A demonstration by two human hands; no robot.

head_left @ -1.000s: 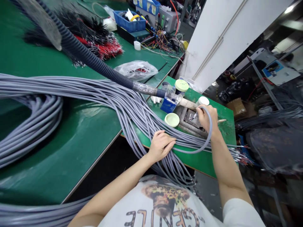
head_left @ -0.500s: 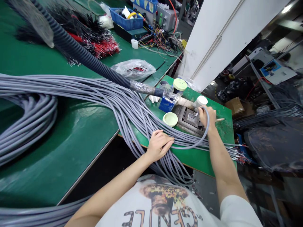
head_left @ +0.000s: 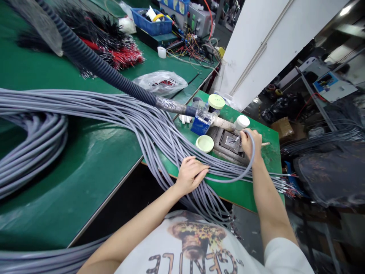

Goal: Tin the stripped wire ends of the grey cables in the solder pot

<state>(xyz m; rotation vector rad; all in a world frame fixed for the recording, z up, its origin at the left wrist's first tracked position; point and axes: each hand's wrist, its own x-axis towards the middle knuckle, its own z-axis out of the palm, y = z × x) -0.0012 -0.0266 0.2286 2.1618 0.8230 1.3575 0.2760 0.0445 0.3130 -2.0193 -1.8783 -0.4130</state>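
Observation:
My right hand point(head_left: 252, 144) is closed on a grey cable point(head_left: 247, 176) near its end. That cable bends in a loop below the hand and runs back toward my left hand. Its thin stripped wires point(head_left: 234, 139) point left over the square silvery surface of a solder pot point(head_left: 225, 151); whether they touch it I cannot tell. My left hand point(head_left: 191, 176) lies on the bundle of grey cables point(head_left: 168, 141), fingers curled round some of them; its fingertips are partly hidden. A corrugated hose point(head_left: 114, 74) ends in a pale nozzle point(head_left: 224, 124) beside the pot.
Around the pot stand a pale green dish point(head_left: 204, 143), a blue box point(head_left: 200, 126), a yellow-lidded jar point(head_left: 216, 101) and a white tub point(head_left: 242, 121). Bundled black and red wires point(head_left: 125, 57), a plastic bag point(head_left: 161, 83) and a blue bin point(head_left: 152, 26) lie on the larger green table point(head_left: 94, 160).
My right hand has shifted slightly right, and the cable loop and stripped end have moved with it. My left hand stays nearly in place on the bundle.

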